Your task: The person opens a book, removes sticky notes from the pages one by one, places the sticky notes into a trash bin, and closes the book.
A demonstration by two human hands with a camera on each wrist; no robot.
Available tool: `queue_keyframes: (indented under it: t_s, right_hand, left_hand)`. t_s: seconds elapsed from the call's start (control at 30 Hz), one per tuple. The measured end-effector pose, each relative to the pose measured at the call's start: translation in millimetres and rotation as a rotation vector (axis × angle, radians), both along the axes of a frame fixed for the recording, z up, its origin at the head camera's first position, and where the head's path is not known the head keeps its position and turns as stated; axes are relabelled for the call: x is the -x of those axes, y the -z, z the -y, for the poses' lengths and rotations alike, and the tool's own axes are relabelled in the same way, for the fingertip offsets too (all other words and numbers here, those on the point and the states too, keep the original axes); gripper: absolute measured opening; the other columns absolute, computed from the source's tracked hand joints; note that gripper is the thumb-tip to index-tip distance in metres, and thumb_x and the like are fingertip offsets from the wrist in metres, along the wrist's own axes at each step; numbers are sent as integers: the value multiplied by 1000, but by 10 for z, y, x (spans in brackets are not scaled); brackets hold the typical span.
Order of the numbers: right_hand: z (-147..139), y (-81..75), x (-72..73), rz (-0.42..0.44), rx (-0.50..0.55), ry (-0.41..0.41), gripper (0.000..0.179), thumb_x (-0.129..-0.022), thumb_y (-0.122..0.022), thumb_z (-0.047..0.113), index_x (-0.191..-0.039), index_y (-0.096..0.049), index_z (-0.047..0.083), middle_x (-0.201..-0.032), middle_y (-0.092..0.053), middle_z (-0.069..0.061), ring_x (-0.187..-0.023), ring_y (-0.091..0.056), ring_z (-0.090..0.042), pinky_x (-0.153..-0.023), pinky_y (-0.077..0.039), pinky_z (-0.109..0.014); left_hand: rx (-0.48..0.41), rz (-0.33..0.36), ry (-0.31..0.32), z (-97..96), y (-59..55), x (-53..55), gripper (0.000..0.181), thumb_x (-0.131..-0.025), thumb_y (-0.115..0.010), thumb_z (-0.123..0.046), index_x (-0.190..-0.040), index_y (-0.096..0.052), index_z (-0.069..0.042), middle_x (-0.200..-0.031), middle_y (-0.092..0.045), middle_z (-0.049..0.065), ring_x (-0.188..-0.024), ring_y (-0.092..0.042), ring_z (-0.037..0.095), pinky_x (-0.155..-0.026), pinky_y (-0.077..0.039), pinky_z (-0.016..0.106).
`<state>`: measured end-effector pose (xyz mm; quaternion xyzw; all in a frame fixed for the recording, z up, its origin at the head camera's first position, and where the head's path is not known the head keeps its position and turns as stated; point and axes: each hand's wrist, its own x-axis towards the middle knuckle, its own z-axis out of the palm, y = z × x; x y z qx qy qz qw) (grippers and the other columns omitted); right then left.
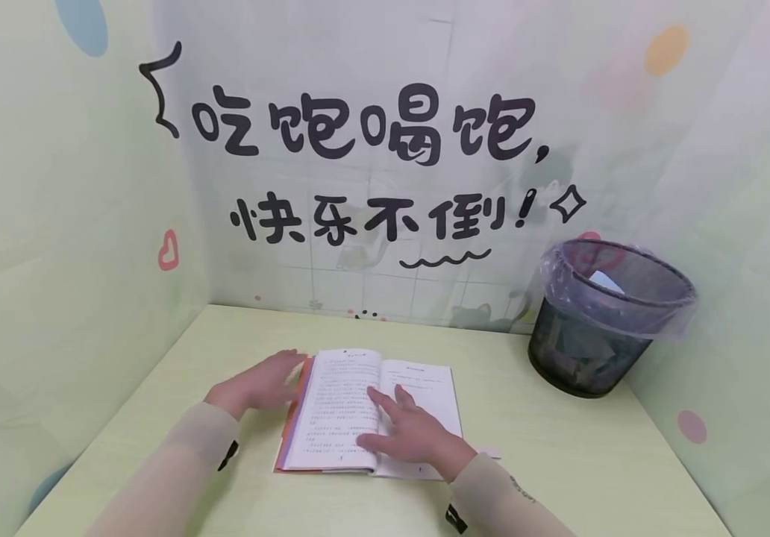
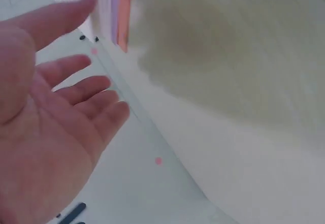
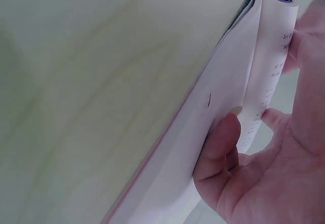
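An open book (image 1: 341,418) with printed white pages lies on the pale table. Orange and purple edges show along its left side. My left hand (image 1: 264,384) is at that side, its fingers extended by the cover edge. In the left wrist view the palm of the left hand (image 2: 56,142) faces up beside the book's edge (image 2: 122,16), with nothing held. Over the inner part of the right page lies my right hand (image 1: 418,436), fingers spread. In the right wrist view the right hand (image 3: 274,168) rests its fingertips on the pages (image 3: 228,92) near the spine.
A black mesh bin (image 1: 589,354) lined with a translucent purple bag stands at the table's back right. Printed wall sheets (image 1: 378,291) rise behind and on both sides of the table (image 1: 559,455).
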<state>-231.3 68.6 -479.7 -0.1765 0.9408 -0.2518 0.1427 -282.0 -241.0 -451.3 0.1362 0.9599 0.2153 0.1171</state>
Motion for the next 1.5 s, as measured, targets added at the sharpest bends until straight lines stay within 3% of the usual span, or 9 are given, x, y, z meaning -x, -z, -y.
queue_keyframes:
  t_s: [0.1, 0.23, 0.37, 0.47, 0.9, 1.13, 1.23, 1.33, 1.5]
  right_hand:
    - [10, -3, -3, -14, -13, 1, 89, -97, -67, 74, -173, -32, 43, -182, -21, -24, -156, -45, -54, -121, -44, -72]
    - [11, -1, -1, -43, -36, -7, 89, -98, -66, 74, -173, -32, 42, -181, -23, -24, -152, -50, -55, -118, -47, -72]
    - [-1, 18, 6, -67, -45, -16, 89, -98, -65, 75, -173, -31, 41, -181, -24, -25, -150, -51, -56, -116, -48, -73]
    - [-8, 28, 10, -79, -45, -22, 89, -98, -64, 75, -173, -30, 42, -181, -24, -25, -150, -51, -56, -115, -49, -73]
    - [-34, 37, -5, -94, -58, -32, 88, -99, -62, 75, -174, -33, 38, -180, -26, -24, -147, -55, -55, -115, -50, -71]
    - [-146, 70, 21, -72, 57, -47, 84, -102, -66, 66, -171, -41, 26, -176, -33, -27, -148, -55, -52, -117, -49, -72]
    - [-237, 62, 73, -77, 156, 5, 69, -107, -66, 51, -163, -53, 13, -166, -49, -27, -147, -57, -49, -120, -46, -70]
    - [-368, 16, 159, -137, 222, 119, 48, -109, -64, 32, -148, -66, 3, -150, -65, -24, -141, -61, -46, -119, -48, -66]
    - [-687, -112, 323, -192, 175, 320, 32, -107, -63, 16, -132, -73, -1, -130, -74, -20, -124, -69, -39, -110, -55, -60]
  left_hand:
    - [-72, -50, 36, -209, -71, 17, 75, -103, -77, -28, -165, -45, -2, -174, -39, 28, -163, -32, 52, -133, -27, 69]
    - [-136, -31, 138, -561, -107, -20, 86, -97, -84, -38, -167, -45, -7, -177, -37, 22, -166, -31, 47, -135, -25, 67]
    - [-119, -7, 242, -831, -74, -36, 94, -94, -88, -42, -168, -43, -7, -180, -31, 19, -169, -26, 42, -137, -24, 62]
    - [-78, 5, 276, -936, -49, -40, 95, -94, -87, -43, -169, -41, -6, -182, -26, 18, -170, -22, 41, -138, -23, 61]
    - [-47, 104, 242, -1006, -25, -84, 100, -94, -86, -48, -172, -36, -11, -186, -16, 11, -173, -15, 35, -138, -23, 60]
    - [-57, 112, 236, -1094, 26, -88, 99, -95, -85, -46, -172, -35, -10, -186, -16, 11, -173, -13, 36, -138, -22, 60]
    - [-48, 105, 237, -1118, 51, -96, 101, -95, -85, -49, -173, -34, -11, -186, -16, 11, -173, -14, 36, -138, -23, 59]
    - [-34, 99, 224, -1138, 64, -92, 103, -94, -85, -53, -173, -34, -13, -186, -16, 9, -173, -15, 35, -138, -24, 56]
    - [-23, 101, 205, -1154, 64, -88, 104, -93, -86, -52, -174, -33, -15, -186, -17, 6, -173, -16, 32, -139, -24, 55]
